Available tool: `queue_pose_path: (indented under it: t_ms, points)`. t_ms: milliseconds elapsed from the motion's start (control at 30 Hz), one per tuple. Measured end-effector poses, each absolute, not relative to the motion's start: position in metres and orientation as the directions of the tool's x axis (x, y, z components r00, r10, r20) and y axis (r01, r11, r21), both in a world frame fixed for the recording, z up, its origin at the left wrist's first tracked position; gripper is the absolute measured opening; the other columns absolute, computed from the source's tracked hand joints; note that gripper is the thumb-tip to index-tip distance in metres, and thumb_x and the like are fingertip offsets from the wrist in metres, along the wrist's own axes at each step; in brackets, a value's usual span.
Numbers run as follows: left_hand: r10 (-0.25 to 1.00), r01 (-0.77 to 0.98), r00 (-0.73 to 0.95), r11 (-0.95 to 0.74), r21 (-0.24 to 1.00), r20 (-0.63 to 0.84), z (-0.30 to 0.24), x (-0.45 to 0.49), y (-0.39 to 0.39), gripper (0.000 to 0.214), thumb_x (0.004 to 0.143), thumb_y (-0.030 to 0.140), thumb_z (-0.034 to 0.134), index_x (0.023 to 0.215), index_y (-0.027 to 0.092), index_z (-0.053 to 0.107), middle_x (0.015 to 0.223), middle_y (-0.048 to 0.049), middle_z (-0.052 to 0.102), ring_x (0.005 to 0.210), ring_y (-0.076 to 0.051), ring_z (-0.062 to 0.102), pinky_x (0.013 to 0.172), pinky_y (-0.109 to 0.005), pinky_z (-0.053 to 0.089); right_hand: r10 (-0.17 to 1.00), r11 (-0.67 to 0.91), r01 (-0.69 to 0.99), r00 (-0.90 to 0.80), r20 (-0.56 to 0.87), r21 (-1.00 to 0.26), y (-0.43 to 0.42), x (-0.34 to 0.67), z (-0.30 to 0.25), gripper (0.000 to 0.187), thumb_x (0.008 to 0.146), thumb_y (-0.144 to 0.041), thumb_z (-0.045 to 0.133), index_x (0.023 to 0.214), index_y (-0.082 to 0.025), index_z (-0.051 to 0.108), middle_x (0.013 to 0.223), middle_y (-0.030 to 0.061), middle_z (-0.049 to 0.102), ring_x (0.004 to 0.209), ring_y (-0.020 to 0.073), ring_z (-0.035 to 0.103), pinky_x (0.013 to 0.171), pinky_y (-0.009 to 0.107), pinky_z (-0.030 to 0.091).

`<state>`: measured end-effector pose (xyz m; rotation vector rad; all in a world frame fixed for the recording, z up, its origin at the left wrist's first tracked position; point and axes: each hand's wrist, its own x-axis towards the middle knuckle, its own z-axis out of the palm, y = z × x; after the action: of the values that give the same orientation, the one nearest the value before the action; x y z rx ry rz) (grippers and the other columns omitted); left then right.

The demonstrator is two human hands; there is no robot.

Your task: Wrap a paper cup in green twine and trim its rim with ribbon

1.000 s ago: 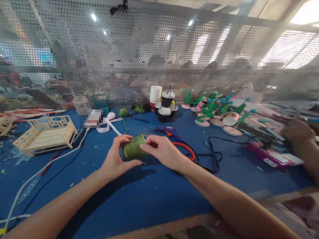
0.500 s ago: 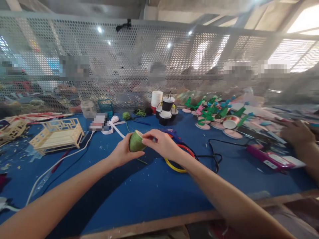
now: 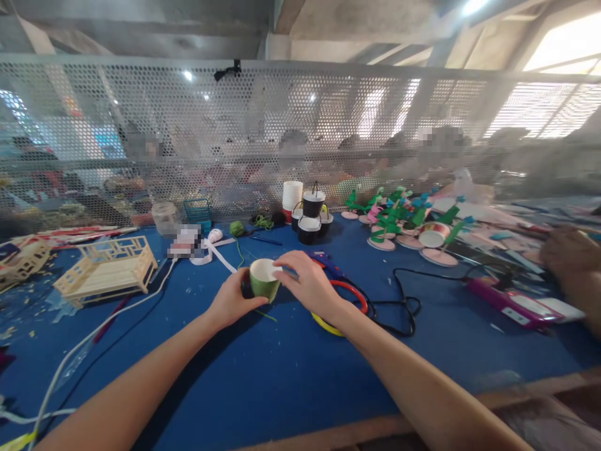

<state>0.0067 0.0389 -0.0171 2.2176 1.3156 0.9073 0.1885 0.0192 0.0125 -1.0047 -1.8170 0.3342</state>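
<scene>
A small paper cup wrapped in green yarn is held upright over the blue table, its white inside facing me. My left hand grips its lower side with curled fingers. My right hand pinches the cup's rim from the right, fingers bent. A loose green thread trails down from the cup to the table.
A blue glue gun, red and yellow rings and a black cable lie behind my right hand. A stick-built bench stands left, black cups and green paper flowers at the back. Another person's hand rests far right. A mesh screen backs the table.
The cup has turned from lying sideways to upright with its opening toward me. My right fingers moved from its side to its rim. The view tilted up.
</scene>
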Motion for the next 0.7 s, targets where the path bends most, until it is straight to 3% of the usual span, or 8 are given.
queue_pose_path:
  t_ms: [100, 267, 333, 400, 467, 533, 600, 700]
  points:
    - [0.877, 0.639, 0.319, -0.478, 0.602, 0.359, -0.021, 0.005, 0.043, 0.05, 0.063, 0.026, 0.069, 0.107, 0.014, 0.049, 0.1, -0.0105, 0.063, 0.091, -0.024, 0.059, 0.079, -0.039, 0.047, 0.902, 0.405, 0.191, 0.072, 0.425, -0.894, 0.02, 0.192, 0.015, 0.013, 0.071, -0.031, 0.06, 0.071, -0.019, 0.056, 0.069, 0.0023, 0.057, 0.065, 0.0152, 0.052, 0.063, 0.031, 0.044]
    - [0.832, 0.673, 0.282, -0.526, 0.519, 0.477, -0.011, 0.001, 0.043, 0.068, 0.056, 0.026, 0.076, 0.115, 0.014, 0.044, 0.118, -0.0163, 0.051, 0.113, -0.032, 0.045, 0.093, -0.049, 0.036, 0.98, 0.191, -0.029, -0.055, 0.192, -0.981, 0.016, 0.19, 0.019, 0.038, 0.073, -0.056, 0.044, 0.071, -0.018, 0.048, 0.048, -0.0056, 0.043, 0.04, 0.0097, 0.041, 0.042, 0.025, 0.036]
    - [0.669, 0.657, 0.324, -0.668, 0.349, 0.669, -0.004, 0.001, 0.037, 0.062, 0.063, 0.031, 0.072, 0.116, 0.018, 0.043, 0.117, -0.0133, 0.05, 0.113, -0.03, 0.044, 0.095, -0.049, 0.035, 0.985, 0.161, 0.082, -0.075, 0.155, -0.984, 0.013, 0.187, 0.018, 0.039, 0.08, -0.055, 0.032, 0.07, -0.019, 0.045, 0.047, -0.0064, 0.04, 0.039, 0.0093, 0.04, 0.041, 0.024, 0.035]
    - [0.5, 0.604, 0.426, -0.777, 0.174, 0.754, 0.001, 0.002, 0.031, 0.057, 0.066, 0.033, 0.07, 0.114, 0.019, 0.044, 0.113, -0.0119, 0.052, 0.109, -0.027, 0.048, 0.094, -0.046, 0.037, 0.983, 0.18, 0.317, -0.037, 0.178, -0.931, 0.013, 0.186, 0.014, 0.035, 0.084, -0.046, 0.028, 0.07, -0.019, 0.045, 0.05, -0.005, 0.043, 0.042, 0.0098, 0.043, 0.043, 0.024, 0.037]
    - [0.485, 0.623, 0.461, -0.773, 0.118, 0.743, -0.001, 0.005, 0.028, 0.054, 0.068, 0.028, 0.069, 0.115, 0.019, 0.044, 0.115, -0.0129, 0.05, 0.11, -0.028, 0.047, 0.094, -0.046, 0.037, 0.975, 0.195, 0.504, -0.004, 0.223, -0.841, 0.014, 0.186, 0.009, 0.019, 0.082, -0.033, 0.04, 0.073, -0.018, 0.048, 0.057, -0.0022, 0.05, 0.05, 0.0111, 0.049, 0.051, 0.025, 0.04]
    - [0.582, 0.675, 0.418, -0.712, 0.191, 0.697, -0.007, 0.007, 0.03, 0.063, 0.065, 0.028, 0.07, 0.119, 0.017, 0.04, 0.122, -0.0164, 0.045, 0.117, -0.031, 0.042, 0.096, -0.049, 0.035, 0.968, 0.203, 0.586, -0.002, 0.249, -0.784, 0.016, 0.187, 0.005, 0.006, 0.071, -0.019, 0.054, 0.077, -0.017, 0.052, 0.067, 0.0013, 0.056, 0.062, 0.0139, 0.053, 0.06, 0.028, 0.041]
    - [0.702, 0.676, 0.372, -0.653, 0.341, 0.607, -0.013, 0.009, 0.036, 0.075, 0.062, 0.031, 0.072, 0.124, 0.015, 0.033, 0.125, -0.0184, 0.043, 0.119, -0.032, 0.04, 0.097, -0.049, 0.034, 0.961, 0.227, 0.657, -0.031, 0.275, -0.719, 0.018, 0.187, 0.002, 0.014, 0.065, -0.014, 0.06, 0.079, -0.015, 0.056, 0.075, 0.0047, 0.058, 0.071, 0.0174, 0.055, 0.067, 0.031, 0.041]
    - [0.831, 0.615, 0.334, -0.55, 0.564, 0.446, -0.017, 0.011, 0.045, 0.083, 0.063, 0.034, 0.069, 0.13, 0.012, 0.024, 0.127, -0.0191, 0.044, 0.118, -0.031, 0.044, 0.097, -0.047, 0.035, 0.949, 0.281, 0.723, -0.11, 0.297, -0.631, 0.019, 0.184, 0.003, 0.007, 0.068, -0.017, 0.062, 0.074, -0.015, 0.058, 0.079, 0.0073, 0.059, 0.076, 0.0201, 0.056, 0.069, 0.032, 0.041]
